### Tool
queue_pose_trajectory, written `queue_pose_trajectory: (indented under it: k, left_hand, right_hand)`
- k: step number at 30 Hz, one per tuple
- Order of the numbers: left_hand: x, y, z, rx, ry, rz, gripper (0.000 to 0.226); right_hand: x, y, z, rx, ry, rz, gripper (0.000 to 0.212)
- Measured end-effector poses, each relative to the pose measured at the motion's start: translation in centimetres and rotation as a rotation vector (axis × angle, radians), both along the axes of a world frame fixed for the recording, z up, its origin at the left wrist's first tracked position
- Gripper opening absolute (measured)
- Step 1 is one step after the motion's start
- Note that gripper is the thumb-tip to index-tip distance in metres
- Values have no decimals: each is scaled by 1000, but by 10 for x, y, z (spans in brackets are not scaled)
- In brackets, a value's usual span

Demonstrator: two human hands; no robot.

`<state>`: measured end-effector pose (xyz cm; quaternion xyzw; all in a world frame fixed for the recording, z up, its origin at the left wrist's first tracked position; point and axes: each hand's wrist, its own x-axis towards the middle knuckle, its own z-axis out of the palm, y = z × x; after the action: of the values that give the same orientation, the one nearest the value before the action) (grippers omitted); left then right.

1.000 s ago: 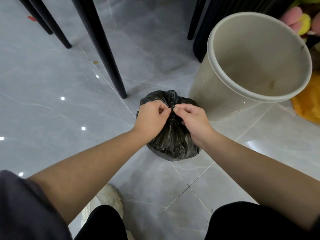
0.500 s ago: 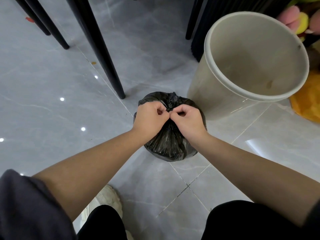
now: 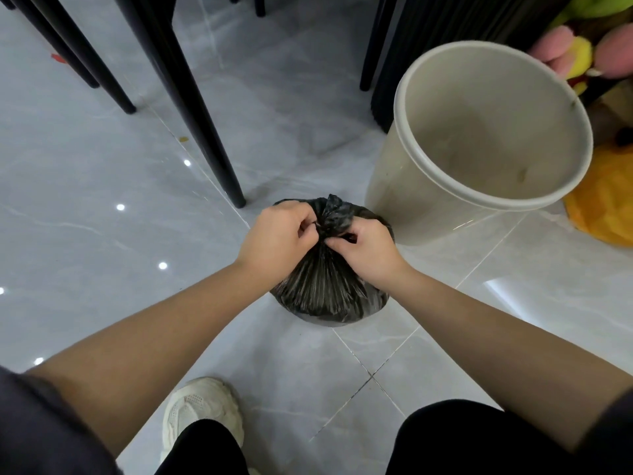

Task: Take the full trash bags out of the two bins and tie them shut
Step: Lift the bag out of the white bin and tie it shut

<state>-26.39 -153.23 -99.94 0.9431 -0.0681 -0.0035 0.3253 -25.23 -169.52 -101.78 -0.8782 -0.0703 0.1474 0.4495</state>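
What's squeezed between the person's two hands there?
In the head view, the gathered, twisted neck of the black trash bag sits between the left hand and right hand, both pinching it.

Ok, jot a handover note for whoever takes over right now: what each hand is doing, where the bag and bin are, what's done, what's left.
Left hand: pinching the gathered neck of the black trash bag.
Right hand: gripping the same neck from the other side, mid-knot.
Bag: out of the bin, sitting on the tiled floor between the hands.
Beige bin: just right of the bag, no liner inside.
Done: this bag pulled out, neck bunched.
Left: finish the knot. A second bin is not in view.
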Motion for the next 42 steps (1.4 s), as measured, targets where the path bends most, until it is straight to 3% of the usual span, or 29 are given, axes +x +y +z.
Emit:
queue_pose_trajectory:
  k: [6,10,18,23,33,42]
  left_hand:
    - [1,7,9,-3,23,-51,4]
    - [-1,14,39,18,90,-66,5]
    - [-15,46,145,-13,195,85,3]
    - [-23,56,221,-50,310,146,31]
    - [-33,92,375,-32,345,143,15]
    - [-29,169,447,27,382,84,13]
  right_hand:
    - [3,1,-2,-22,7,-13,3]
    - [1,12,22,53,45,-69,9]
    - [4,49,126,75,51,-19,13]
    - [3,64,203,86,94,10,11]
    - [-9,94,374,22,214,24,20]
    - [-8,160,457,2,281,85,12]
